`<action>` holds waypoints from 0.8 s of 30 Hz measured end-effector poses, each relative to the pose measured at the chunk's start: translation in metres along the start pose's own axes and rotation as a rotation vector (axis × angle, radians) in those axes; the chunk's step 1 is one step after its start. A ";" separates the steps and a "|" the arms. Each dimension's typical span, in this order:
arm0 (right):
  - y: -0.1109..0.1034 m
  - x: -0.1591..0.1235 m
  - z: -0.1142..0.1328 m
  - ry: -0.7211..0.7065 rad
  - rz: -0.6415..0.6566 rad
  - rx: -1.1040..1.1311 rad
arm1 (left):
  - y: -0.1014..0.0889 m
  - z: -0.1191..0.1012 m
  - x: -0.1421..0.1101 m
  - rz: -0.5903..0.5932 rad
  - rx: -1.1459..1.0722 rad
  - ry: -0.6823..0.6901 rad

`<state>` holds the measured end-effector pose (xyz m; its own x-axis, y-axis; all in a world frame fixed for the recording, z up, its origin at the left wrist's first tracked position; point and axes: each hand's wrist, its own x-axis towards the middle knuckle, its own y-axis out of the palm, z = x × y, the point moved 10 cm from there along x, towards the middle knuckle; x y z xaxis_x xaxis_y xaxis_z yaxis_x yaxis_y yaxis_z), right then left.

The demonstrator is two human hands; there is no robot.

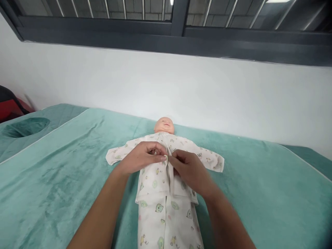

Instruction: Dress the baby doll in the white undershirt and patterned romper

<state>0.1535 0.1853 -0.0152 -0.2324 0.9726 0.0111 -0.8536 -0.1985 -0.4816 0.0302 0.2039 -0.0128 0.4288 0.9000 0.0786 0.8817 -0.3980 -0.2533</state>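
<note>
A baby doll [164,125] lies on its back on a teal towel-covered bed [64,173], head toward the wall. It wears a white printed top [155,180] and matching trousers [168,224]. My left hand [141,157] and my right hand [189,169] meet over the doll's chest. Both pinch the front edges of the top where they overlap, fingertips touching at the placket near a small fastener. The doll's sleeves spread out flat to either side.
A white wall [207,93] rises just behind the bed, with a dark-framed barred window [171,31] above. A round face hole [26,126] shows in the bed at far left, and a red and black object [10,107] sits beyond it.
</note>
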 end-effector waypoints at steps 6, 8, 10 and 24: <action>0.002 0.006 -0.010 0.025 0.040 0.515 | 0.009 -0.001 0.000 -0.015 -0.119 -0.040; 0.006 0.007 -0.012 0.022 0.044 0.533 | 0.011 -0.002 0.000 -0.013 -0.157 -0.031; 0.009 0.008 -0.013 0.011 0.054 0.544 | 0.010 -0.004 0.000 -0.017 -0.193 -0.006; 0.009 0.011 -0.015 -0.017 0.069 0.547 | 0.011 -0.002 0.003 -0.020 -0.200 0.021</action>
<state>0.1505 0.1956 -0.0321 -0.2999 0.9539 0.0118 -0.9529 -0.3002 0.0436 0.0413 0.2017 -0.0130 0.4133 0.9049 0.1019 0.9105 -0.4097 -0.0552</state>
